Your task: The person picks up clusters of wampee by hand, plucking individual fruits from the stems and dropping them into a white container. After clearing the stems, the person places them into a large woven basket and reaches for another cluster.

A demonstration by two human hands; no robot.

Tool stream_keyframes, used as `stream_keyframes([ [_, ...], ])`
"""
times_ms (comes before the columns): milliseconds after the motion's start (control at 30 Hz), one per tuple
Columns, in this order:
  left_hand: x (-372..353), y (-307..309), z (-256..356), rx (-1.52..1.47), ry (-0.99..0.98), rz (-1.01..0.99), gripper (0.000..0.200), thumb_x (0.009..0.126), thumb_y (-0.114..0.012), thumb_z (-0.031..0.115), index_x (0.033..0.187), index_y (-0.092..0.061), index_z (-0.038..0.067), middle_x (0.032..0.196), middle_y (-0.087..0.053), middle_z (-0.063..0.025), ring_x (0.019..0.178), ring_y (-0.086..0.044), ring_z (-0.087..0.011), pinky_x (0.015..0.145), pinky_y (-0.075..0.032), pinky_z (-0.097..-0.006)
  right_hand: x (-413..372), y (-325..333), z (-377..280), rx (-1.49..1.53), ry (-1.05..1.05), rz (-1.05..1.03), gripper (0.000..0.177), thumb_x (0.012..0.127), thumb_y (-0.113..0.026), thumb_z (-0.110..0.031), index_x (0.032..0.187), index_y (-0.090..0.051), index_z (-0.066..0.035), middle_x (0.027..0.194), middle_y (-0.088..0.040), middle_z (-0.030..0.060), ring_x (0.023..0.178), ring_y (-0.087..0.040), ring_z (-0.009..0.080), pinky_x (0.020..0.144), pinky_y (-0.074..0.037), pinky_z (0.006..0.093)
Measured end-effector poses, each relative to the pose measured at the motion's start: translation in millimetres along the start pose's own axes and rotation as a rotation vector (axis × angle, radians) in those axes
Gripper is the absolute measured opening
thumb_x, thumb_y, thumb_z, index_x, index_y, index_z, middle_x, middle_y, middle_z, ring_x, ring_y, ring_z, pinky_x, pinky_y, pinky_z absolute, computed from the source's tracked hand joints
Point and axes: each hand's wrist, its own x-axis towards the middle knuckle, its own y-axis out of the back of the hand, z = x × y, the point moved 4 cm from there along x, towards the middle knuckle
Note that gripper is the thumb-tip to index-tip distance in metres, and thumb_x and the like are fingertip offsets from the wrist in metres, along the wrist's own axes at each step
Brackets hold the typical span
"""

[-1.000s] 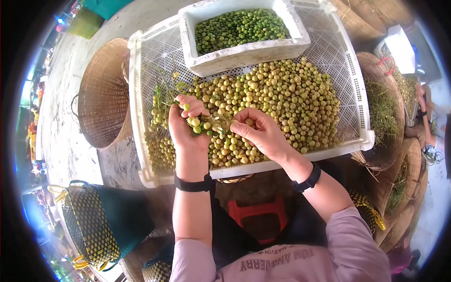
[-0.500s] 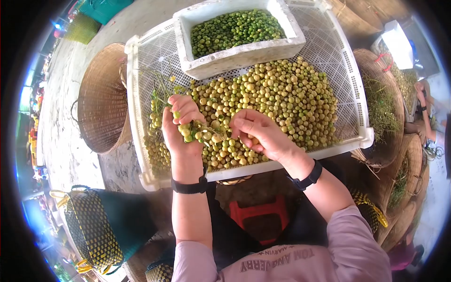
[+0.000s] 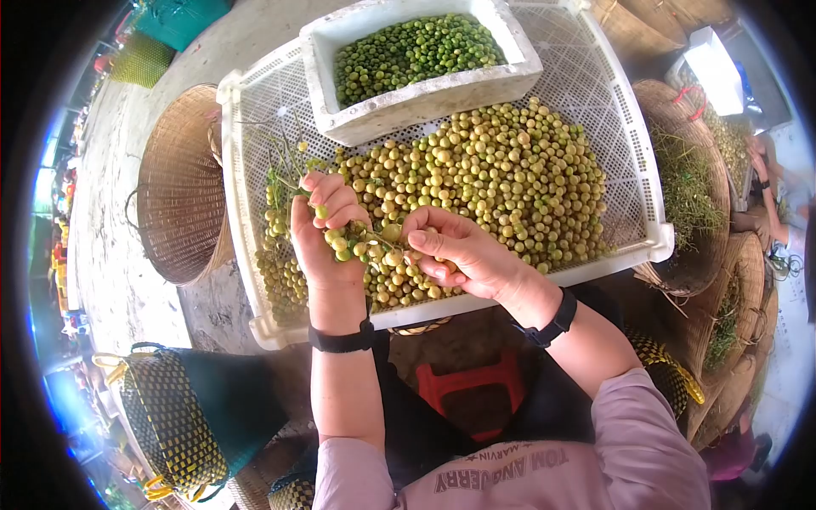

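Observation:
My left hand (image 3: 327, 225) is closed around a stalk bunch of small round yellow-green fruits (image 3: 365, 242), its thin green stems poking up past the fingers. My right hand (image 3: 455, 246) has its fingers curled at the right end of that bunch, thumb and forefinger beside a greenish fruit; what lies inside the curled fingers is partly hidden. Both hands are over the front of a white perforated plastic tray (image 3: 625, 127). Beneath and behind them spreads a heap of loose yellowish fruits (image 3: 510, 170).
A white foam box (image 3: 433, 93) of smaller dark-green fruits (image 3: 416, 55) stands at the tray's back. Wicker baskets flank it: one tall basket (image 3: 183, 187) at left, another basket (image 3: 650, 93) with stems (image 3: 684, 191) at right. A red stool (image 3: 467, 382) is below. Another person's arm (image 3: 769, 191) shows far right.
My right hand has moved slightly left, onto the end of the bunch. My left hand keeps its hold. The whole view has shifted a little.

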Motion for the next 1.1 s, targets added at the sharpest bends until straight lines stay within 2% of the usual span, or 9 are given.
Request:
stream_keyframes([
  [267, 1, 8, 16, 0.105, -0.141, 0.032, 0.020, 0.098, -0.034, 0.018, 0.091, -0.050, 0.008, 0.074, -0.047, 0.0015, 0.057, -0.042, -0.0056, 0.051, -0.039, -0.0203, -3, 9, -8, 0.157, 0.087, 0.031, 0.016, 0.096, -0.056, -0.021, 0.108, -0.057, -0.010, 0.087, -0.059, 0.0036, 0.056, -0.042, 0.0007, 0.041, -0.028, 0.0126],
  [433, 1, 7, 17, 0.092, -0.153, 0.023, 0.021, 0.097, -0.032, 0.018, 0.090, -0.050, 0.008, 0.074, -0.047, 0.0011, 0.057, -0.043, -0.0059, 0.051, -0.040, -0.0204, -4, 14, -13, 0.183, 0.104, 0.035, 0.016, 0.096, -0.057, -0.022, 0.106, -0.057, -0.010, 0.086, -0.059, 0.0033, 0.058, -0.043, 0.0020, 0.042, -0.029, 0.0134],
  [567, 2, 0, 16, -0.059, -0.100, 0.003, 0.017, 0.095, -0.036, 0.016, 0.090, -0.050, 0.008, 0.074, -0.047, 0.0007, 0.056, -0.045, -0.0065, 0.051, -0.042, -0.0208, -5, 18, -21, 0.244, 0.141, 0.003, 0.016, 0.095, -0.055, -0.024, 0.100, -0.057, -0.009, 0.082, -0.058, 0.0029, 0.058, -0.043, 0.0031, 0.042, -0.028, 0.0142],
  [633, 2, -5, 13, -0.023, -0.056, -0.053, 0.005, 0.089, -0.043, 0.005, 0.089, -0.048, 0.007, 0.074, -0.046, -0.0003, 0.055, -0.044, -0.0080, 0.051, -0.043, -0.0211, -6, 16, -23, 0.262, 0.104, 0.014, 0.021, 0.095, -0.053, -0.030, 0.096, -0.057, -0.009, 0.078, -0.056, 0.0020, 0.057, -0.043, 0.0032, 0.041, -0.028, 0.0147],
  [700, 2, -6, 5, -0.005, -0.022, -0.085, 0.004, 0.088, -0.047, 0.003, 0.090, -0.047, 0.007, 0.075, -0.045, -0.0001, 0.056, -0.043, -0.0080, 0.051, -0.043, -0.0213, -3, 14, -20, 0.084, 0.075, -0.035, 0.026, 0.094, -0.055, -0.035, 0.092, -0.057, -0.009, 0.076, -0.056, -0.0004, 0.054, -0.041, 0.0014, 0.040, -0.027, 0.0148],
  [833, 2, -7, -12, 0.019, 0.081, -0.137, 0.003, 0.091, -0.049, 0.007, 0.091, -0.046, 0.008, 0.075, -0.044, -0.0001, 0.057, -0.042, -0.0084, 0.051, -0.042, -0.0217, -4, 1, -15, -0.186, 0.063, 0.153, 0.025, 0.090, -0.065, -0.033, 0.088, -0.058, -0.009, 0.069, -0.052, -0.0051, 0.052, -0.039, -0.0007, 0.042, -0.027, 0.0150],
  [900, 3, -8, -19, 0.069, 0.136, -0.114, 0.019, 0.100, -0.037, 0.018, 0.087, -0.047, 0.008, 0.071, -0.045, 0.0005, 0.052, -0.040, -0.0070, 0.049, -0.039, -0.0209, -3, 2, -14, -0.487, 0.065, 0.194, 0.023, 0.089, -0.068, -0.031, 0.088, -0.060, -0.009, 0.066, -0.050, -0.0065, 0.052, -0.039, -0.0008, 0.045, -0.028, 0.0160],
  [967, 3, -8, -22, 0.068, 0.129, -0.099, 0.019, 0.100, -0.037, 0.018, 0.087, -0.047, 0.008, 0.071, -0.045, 0.0005, 0.053, -0.040, -0.0067, 0.049, -0.039, -0.0209, -3, 2, -13, -0.489, 0.057, 0.187, 0.022, 0.088, -0.069, -0.029, 0.090, -0.062, -0.008, 0.065, -0.049, -0.0073, 0.053, -0.039, -0.0009, 0.047, -0.030, 0.0169],
  [1100, 4, -1, -12, 0.055, 0.073, -0.062, 0.017, 0.098, -0.037, 0.016, 0.088, -0.048, 0.008, 0.071, -0.045, 0.0010, 0.053, -0.042, -0.0055, 0.049, -0.040, -0.0209, -7, 8, -17, -0.223, 0.049, 0.132, 0.019, 0.091, -0.064, -0.027, 0.090, -0.059, -0.009, 0.069, -0.052, -0.0052, 0.052, -0.039, 0.0002, 0.043, -0.028, 0.0166],
])
